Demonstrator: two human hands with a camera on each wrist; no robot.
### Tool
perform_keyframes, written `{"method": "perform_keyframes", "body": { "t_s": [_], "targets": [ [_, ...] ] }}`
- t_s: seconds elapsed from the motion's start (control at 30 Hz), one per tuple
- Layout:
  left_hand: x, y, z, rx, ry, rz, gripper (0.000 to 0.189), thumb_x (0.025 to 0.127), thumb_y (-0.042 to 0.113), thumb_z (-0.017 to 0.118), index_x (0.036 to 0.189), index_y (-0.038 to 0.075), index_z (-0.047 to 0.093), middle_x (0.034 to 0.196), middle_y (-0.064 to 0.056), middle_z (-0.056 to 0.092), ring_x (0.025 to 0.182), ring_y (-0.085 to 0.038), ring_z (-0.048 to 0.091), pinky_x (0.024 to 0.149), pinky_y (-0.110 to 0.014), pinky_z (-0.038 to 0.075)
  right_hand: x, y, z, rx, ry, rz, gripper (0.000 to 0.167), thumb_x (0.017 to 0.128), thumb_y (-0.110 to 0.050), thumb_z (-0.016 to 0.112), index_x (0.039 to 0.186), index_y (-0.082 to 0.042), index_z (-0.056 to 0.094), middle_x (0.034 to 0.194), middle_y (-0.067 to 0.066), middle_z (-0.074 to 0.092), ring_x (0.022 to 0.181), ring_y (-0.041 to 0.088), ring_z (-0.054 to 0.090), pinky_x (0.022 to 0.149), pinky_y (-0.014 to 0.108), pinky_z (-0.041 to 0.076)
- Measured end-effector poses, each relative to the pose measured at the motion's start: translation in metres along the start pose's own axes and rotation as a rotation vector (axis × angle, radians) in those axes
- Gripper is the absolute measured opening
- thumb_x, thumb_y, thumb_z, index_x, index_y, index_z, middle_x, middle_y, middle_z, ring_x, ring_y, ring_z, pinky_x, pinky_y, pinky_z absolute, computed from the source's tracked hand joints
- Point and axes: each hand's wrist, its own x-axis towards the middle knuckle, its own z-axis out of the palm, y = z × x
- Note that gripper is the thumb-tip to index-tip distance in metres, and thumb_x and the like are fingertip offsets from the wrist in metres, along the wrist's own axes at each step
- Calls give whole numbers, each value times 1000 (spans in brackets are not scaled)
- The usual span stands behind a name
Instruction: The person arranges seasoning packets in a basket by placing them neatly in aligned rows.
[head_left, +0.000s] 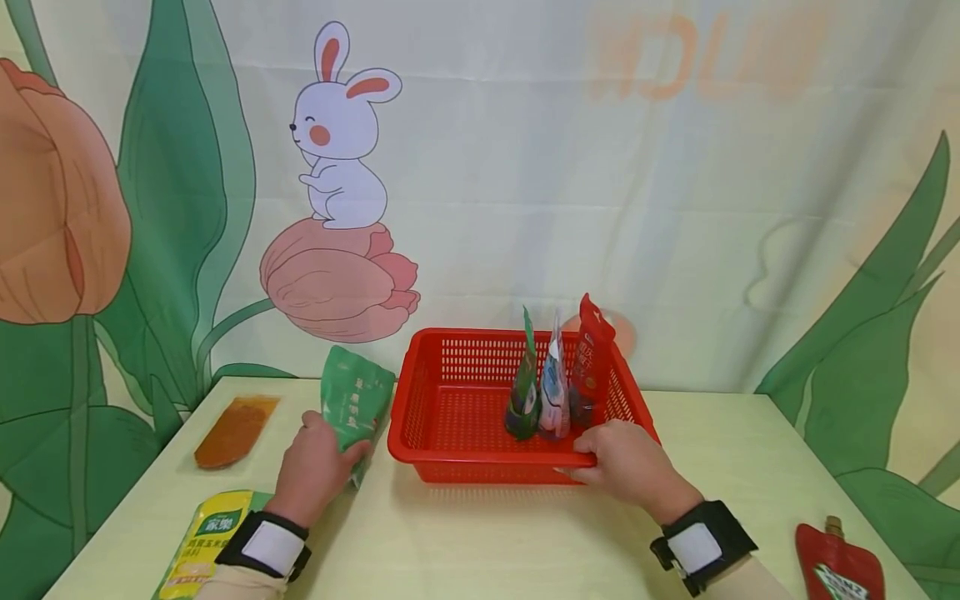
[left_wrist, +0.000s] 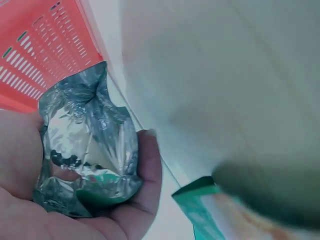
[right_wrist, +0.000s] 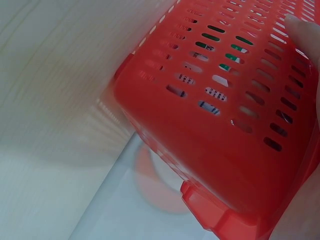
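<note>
A: Left hand (head_left: 318, 462) grips the green pouch (head_left: 356, 396), left of the red basket (head_left: 465, 472); right hand (head_left: 632, 467) pinches the basket's near rim.

B: Likely hazard?

A: Tugging that rim could topple the upright packets (head_left: 553, 396) inside.

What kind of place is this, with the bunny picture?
Perhaps a little indoor activity corner: a bunny cloth hangs behind a pale table, where a basket holds packets.
</note>
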Motion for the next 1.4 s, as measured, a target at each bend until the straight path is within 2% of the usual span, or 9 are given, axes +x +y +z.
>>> {"method": "perform_keyframes", "body": {
  "t_s": [0.3,0.57,0.67,0.83,1.07,1.27,1.4],
  "targets": [
    [1,0,-10,-105,28,-12,86,91,39,78,133,-14,26,101,-29,59,84,-35,62,68,-43,54,0,-1,-2,-12,-1,-5,13,79,-32,89,82,-23,80,75,-14,72,67,4,57,84,36,62],
    [-3,5,-17,-210,58,-36,90,89,44,79,141,-6,25,112,-28,61,91,-34,64,69,-38,58,-1,-1,-2,-19,1,-12,13,79,-32,89,81,-22,79,74,-13,72,67,5,57,83,36,61],
    [-5,7,-20,-227,77,-38,92,88,45,79,142,-6,26,114,-29,61,93,-36,64,71,-40,58,-1,-2,-3,-21,3,-16,14,79,-32,89,81,-22,79,74,-13,71,67,5,57,83,35,61],
    [-8,9,-23,-250,88,-49,92,87,47,80,143,-7,30,124,-30,59,102,-40,61,81,-48,60,-1,-3,-4,-22,-2,-18,13,79,-30,89,81,-21,79,73,-12,71,66,5,56,81,34,61],
    [-13,13,-25,-306,146,-13,91,85,46,82,145,-4,37,132,-28,59,113,-42,59,92,-56,57,-1,-3,-4,-26,-2,-17,14,79,-31,89,81,-21,79,73,-13,71,66,5,56,81,34,61],
    [-22,21,-28,-370,211,21,81,83,43,85,137,-4,48,125,-26,65,106,-40,62,85,-51,57,0,-1,-2,-18,3,-22,13,80,-31,89,81,-22,79,73,-13,71,66,5,56,81,32,60],
    [-28,28,-31,-413,222,21,77,82,45,86,134,-1,50,124,-23,67,106,-37,63,84,-48,57,0,-1,-1,-14,-1,-11,13,79,-31,89,81,-22,80,74,-13,71,66,5,57,83,34,61]
  ]
}}
